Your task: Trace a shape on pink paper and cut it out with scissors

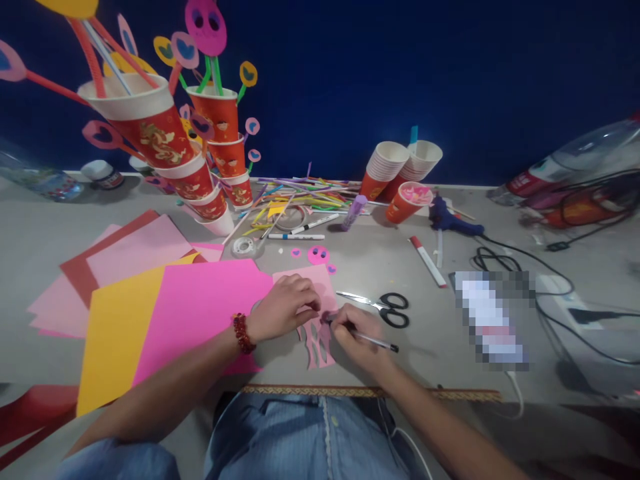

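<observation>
The likeliest trouble is the pale pink sheet slipping or twisting: the left hand rests over its left side, and if that contact is light, the pen could drag the paper and skew a line. The sheet's lower end, at the bottom centre of the frame, is cut through with holes that leave narrow strips, so a careless push there might crease or tear one. The scissors lie just beyond the right hand, blades toward the sheet, and a wide sweep of that hand could knock them. The right hand is closed around the pen, its tip end near the sheet's right edge; the left is loosely curled, and whether it pinches the paper I cannot tell. The sheet lies at centre frame, partly under the left hand and just left of the right.
</observation>
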Tool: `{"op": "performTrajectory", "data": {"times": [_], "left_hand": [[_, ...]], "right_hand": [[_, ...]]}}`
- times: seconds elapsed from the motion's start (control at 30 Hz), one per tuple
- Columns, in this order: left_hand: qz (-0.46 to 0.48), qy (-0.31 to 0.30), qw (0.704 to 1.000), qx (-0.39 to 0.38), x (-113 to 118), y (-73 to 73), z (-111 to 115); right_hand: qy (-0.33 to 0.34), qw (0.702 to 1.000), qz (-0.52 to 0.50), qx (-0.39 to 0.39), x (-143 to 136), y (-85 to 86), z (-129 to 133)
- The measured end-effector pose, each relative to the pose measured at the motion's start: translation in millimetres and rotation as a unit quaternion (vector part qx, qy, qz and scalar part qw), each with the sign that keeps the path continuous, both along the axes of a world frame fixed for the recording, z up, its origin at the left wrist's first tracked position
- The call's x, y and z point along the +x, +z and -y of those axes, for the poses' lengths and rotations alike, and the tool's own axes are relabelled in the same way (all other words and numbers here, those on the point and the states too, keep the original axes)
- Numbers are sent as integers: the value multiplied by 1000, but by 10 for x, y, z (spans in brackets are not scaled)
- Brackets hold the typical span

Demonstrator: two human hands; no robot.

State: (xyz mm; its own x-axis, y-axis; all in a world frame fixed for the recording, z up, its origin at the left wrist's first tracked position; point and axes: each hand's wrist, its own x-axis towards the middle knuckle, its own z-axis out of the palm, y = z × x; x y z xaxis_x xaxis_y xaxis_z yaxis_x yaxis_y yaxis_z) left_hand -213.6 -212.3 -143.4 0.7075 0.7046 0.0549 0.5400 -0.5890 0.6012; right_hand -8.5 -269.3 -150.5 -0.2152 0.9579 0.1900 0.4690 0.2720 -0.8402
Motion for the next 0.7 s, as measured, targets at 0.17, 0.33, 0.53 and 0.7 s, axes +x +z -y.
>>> {"op": "performTrajectory", "data": {"times": [0.17, 0.33, 0.53, 0.7], "left_hand": [[-1, 1, 1000, 1, 2, 0, 4], [0, 2, 1000, 1, -2, -7, 6], [3, 1, 1000, -1, -3, -13, 7], [1, 0, 1000, -1, -1, -5, 1]], "right_hand": [[0, 1000, -2, 4, -4, -5, -2], [1, 1000, -2, 2, 2, -17, -3], [-4, 1000, -4, 8, -5, 8, -5], [2, 1000, -3, 12, -2, -1, -6]]}}
